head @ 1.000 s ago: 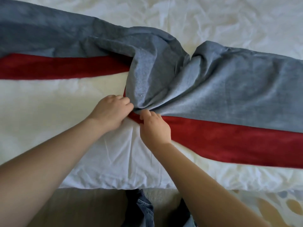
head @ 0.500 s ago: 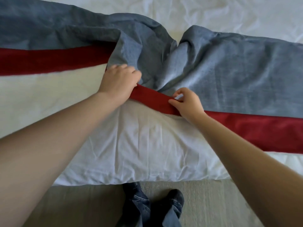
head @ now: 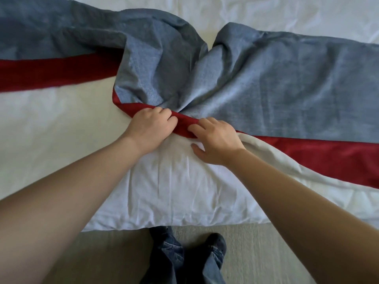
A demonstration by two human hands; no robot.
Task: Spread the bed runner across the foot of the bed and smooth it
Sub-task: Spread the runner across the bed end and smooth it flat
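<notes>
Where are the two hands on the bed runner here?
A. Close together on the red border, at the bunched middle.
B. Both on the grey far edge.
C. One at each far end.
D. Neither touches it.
A: the left hand and right hand hold the red border side by side, where the bed runner bunches.

Both arms outstretched, left hand and right hand close together, gripping bed runner

Head-worn view, steeply downward, close over bed
</notes>
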